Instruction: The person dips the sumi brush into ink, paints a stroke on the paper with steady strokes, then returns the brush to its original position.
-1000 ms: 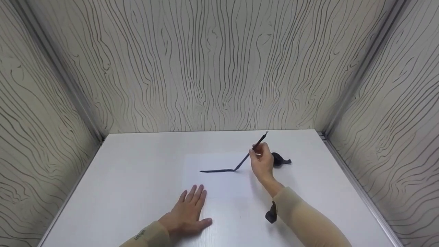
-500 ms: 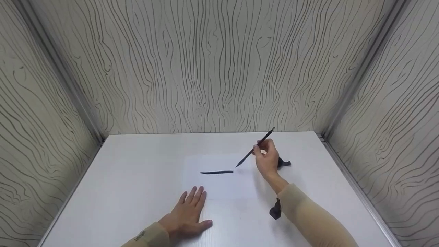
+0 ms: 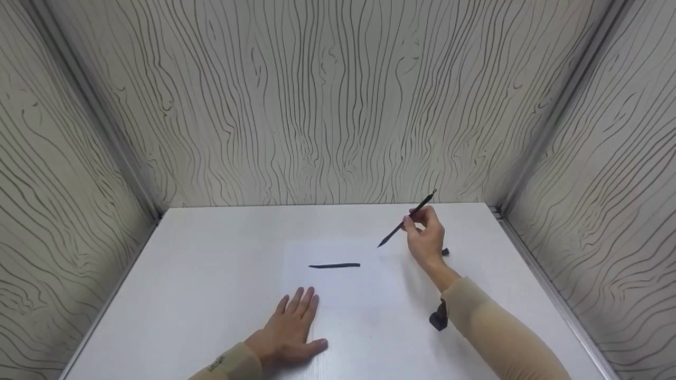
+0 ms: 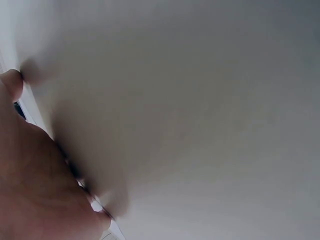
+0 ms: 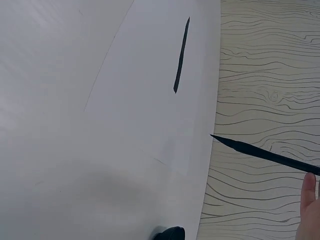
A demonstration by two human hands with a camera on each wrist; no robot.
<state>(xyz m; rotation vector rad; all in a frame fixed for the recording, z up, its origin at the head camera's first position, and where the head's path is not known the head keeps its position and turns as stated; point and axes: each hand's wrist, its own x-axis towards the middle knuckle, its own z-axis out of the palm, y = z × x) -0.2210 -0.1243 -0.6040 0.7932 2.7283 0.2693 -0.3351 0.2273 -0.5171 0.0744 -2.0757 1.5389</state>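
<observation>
My right hand (image 3: 426, 237) pinches a dark ink brush (image 3: 396, 232) with a small loop at its upper end. The brush slants down to the left, its pointed tip raised over the right part of a white paper sheet (image 3: 338, 293). One thick black stroke (image 3: 334, 265) runs across the sheet. In the right wrist view the brush (image 5: 265, 154) shows its dark pointed head, and the stroke (image 5: 181, 57) lies apart from it. My left hand (image 3: 290, 330) rests palm down with fingers spread, fingertips on the paper's lower left part.
A small black object (image 3: 446, 252) sits behind my right hand, mostly hidden; the right wrist view catches a dark rounded part (image 5: 171, 234). A white table (image 3: 211, 248) bears everything, with wood-patterned panels (image 3: 327, 105) around it. A black device (image 3: 438, 318) hangs under my right cuff.
My right hand has lifted the brush off the end of the stroke and moved it up and to the right, now covering more of the black object. The left hand stays put.
</observation>
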